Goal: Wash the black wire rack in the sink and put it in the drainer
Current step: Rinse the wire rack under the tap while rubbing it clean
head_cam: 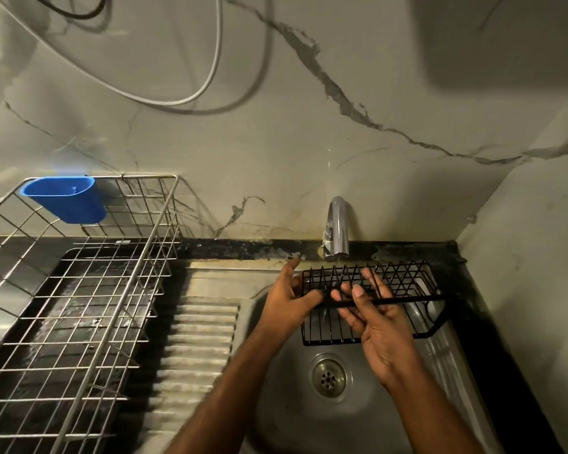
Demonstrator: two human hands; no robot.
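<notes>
Over the far right part of the sink (368,417), just under the chrome tap (336,229), the black wire rack (397,283) is held tilted above the basin. At its left end the left hand (287,304) grips the frame, thumb curled onto the front bar. Beside it the right hand (379,326) lies against the wires with fingers straight and spread — not curled round anything. At the counter's left edge stands the steel drainer (89,309), a blue cup (64,198) hooked on its far rim. No writing can be read anywhere.
</notes>
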